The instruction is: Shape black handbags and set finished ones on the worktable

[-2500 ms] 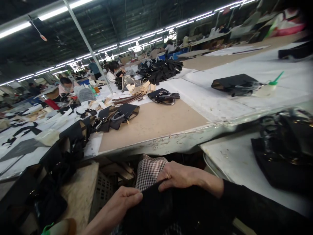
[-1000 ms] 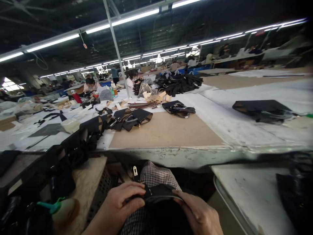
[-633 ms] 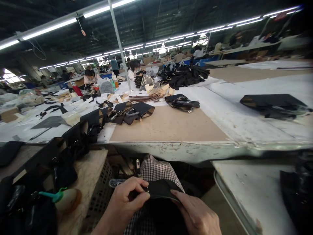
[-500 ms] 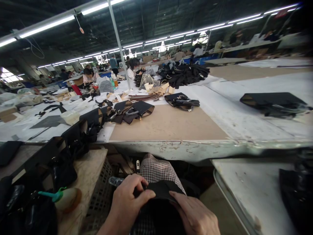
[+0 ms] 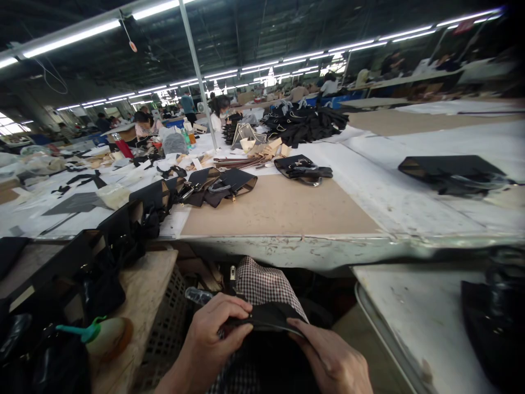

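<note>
A black handbag (image 5: 270,317) lies across my lap, over a checkered cloth (image 5: 266,282). My left hand (image 5: 217,328) pinches its upper edge between thumb and fingers. On the other side my right hand (image 5: 328,350) grips the same edge, thumb on top and the other fingers partly hidden beneath. Beside my left hand, a clear-wrapped handle (image 5: 199,296) and a metal clasp (image 5: 233,272) stick out. The lower part of the bag is too dark to make out.
Black bags (image 5: 118,224) stand in a row on the left. A glue bottle (image 5: 109,337) with a green nozzle sits on a wooden board (image 5: 151,273). Ahead is a worktable (image 5: 279,213) with another bag (image 5: 301,167). At right, a white side table (image 5: 402,306) holds a dark bag (image 5: 492,317).
The thumb and fingers of my left hand have closed together on the bag's edge. That edge has tipped up, showing a thin rim toward my right hand. The view has shifted slightly.
</note>
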